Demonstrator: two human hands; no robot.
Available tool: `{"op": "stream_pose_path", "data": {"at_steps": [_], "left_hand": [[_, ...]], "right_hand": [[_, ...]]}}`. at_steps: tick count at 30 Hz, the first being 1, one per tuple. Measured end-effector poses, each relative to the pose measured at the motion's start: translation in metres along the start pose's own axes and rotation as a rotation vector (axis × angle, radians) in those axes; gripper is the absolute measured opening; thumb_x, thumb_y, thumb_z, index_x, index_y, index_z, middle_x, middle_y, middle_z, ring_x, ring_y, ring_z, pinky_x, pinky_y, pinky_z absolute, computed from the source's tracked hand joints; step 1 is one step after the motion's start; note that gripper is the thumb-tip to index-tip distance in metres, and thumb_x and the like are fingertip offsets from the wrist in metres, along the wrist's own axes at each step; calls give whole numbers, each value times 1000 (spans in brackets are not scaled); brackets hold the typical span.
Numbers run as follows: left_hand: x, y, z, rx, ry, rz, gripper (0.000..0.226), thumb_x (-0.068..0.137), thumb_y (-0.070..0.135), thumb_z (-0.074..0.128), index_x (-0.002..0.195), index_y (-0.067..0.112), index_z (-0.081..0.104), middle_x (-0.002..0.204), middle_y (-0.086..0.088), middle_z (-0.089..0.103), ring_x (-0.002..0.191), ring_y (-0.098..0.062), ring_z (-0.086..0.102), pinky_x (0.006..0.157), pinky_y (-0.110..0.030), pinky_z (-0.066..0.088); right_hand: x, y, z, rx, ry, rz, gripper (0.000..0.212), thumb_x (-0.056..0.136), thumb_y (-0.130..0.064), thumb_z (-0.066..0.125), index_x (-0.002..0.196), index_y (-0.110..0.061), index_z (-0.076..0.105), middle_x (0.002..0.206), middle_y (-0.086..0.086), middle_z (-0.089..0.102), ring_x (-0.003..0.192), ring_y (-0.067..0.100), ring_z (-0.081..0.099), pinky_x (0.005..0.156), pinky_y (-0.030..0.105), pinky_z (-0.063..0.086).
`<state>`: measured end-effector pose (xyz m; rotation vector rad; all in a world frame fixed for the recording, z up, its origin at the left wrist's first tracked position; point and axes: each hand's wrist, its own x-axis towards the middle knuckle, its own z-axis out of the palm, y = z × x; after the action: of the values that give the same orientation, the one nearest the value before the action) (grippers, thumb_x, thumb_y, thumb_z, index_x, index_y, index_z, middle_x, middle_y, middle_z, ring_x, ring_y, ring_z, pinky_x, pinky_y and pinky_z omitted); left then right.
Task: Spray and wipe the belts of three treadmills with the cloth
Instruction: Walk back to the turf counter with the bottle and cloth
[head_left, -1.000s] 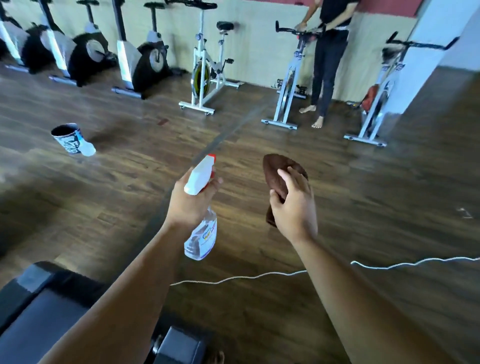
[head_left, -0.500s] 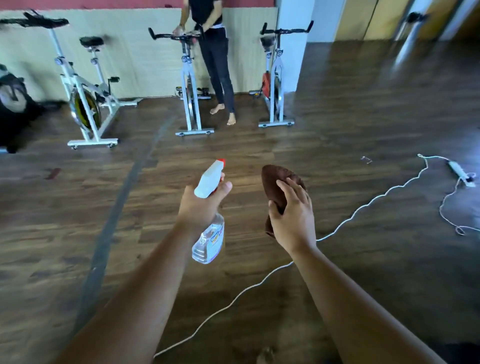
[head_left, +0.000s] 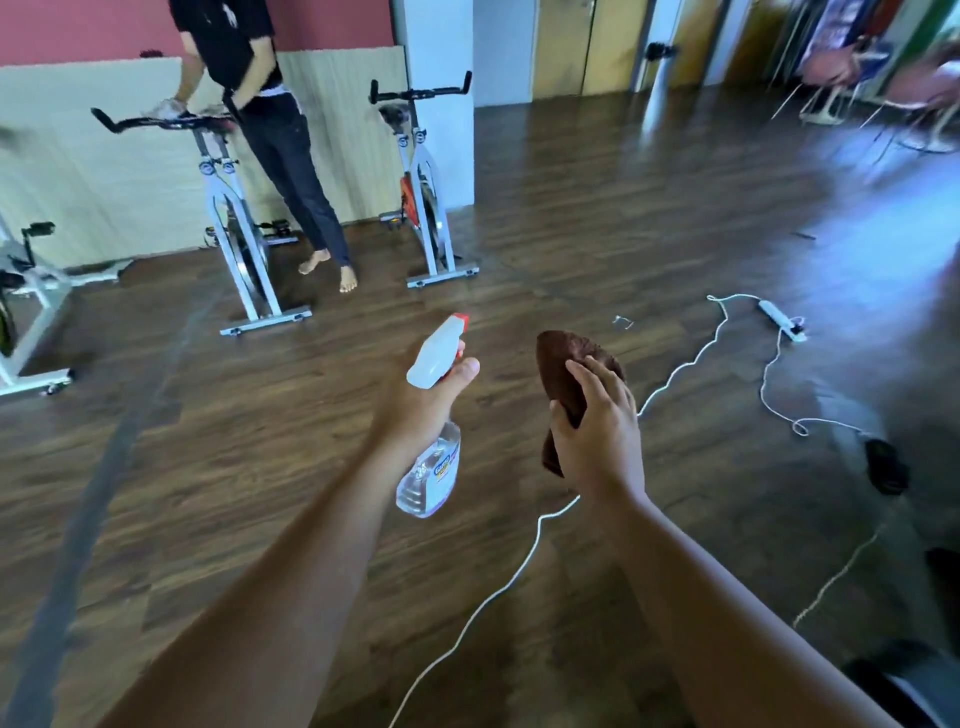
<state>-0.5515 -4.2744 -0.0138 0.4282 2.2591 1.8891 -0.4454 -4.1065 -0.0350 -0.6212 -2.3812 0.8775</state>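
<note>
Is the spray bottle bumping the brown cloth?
Apart. The head view shows floor between the spray bottle in the left hand and the cloth in the right hand.

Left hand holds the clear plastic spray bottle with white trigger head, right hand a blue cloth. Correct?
Not quite: the head view shows the right hand holds a dark brown cloth, not a blue one. The left hand does hold the clear spray bottle.
</note>
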Motion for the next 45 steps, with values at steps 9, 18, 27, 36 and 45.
{"op": "stream_pose_path", "data": {"at_steps": [9,18,27,36,45], "left_hand": [[91,32,112,-97,-211,52,14,90,23,74,102,23,67,89,10,66,76,-14,61,71,-30,48],[206,34,216,-99,-408,63,22,78,47,76,92,32,70,82,0,66,74,-20,64,73,-37,52],[312,63,309,-139,-622,94,21,77,41,76,93,29,70,82,3,69,76,-15,63,80,-38,51],[373,78,429,-113,-746,172,23,74,49,76,91,34,72,81,2,72,77,-17,69,83,-44,56],[407,98,600,-100,-830,168,22,74,47,77,87,29,72,81,-1,73,76,-31,69,73,-40,59]], "right_hand": [[72,63,-43,-69,150,146,51,89,-17,65,139,-18,54,148,-1,46,141,23,32,119,35,25],[165,123,-70,-183,307,309,53,88,-16,64,140,-18,54,150,1,45,141,23,31,117,29,19],[254,159,-82,-224,460,453,53,90,-17,63,141,-19,52,151,1,43,143,22,29,120,33,19],[320,231,-130,-277,560,527,52,91,-17,63,141,-18,52,152,2,42,143,25,29,120,37,22],[389,347,-207,-296,633,610,52,91,-19,65,141,-19,52,152,1,41,143,23,28,119,35,22]]}}
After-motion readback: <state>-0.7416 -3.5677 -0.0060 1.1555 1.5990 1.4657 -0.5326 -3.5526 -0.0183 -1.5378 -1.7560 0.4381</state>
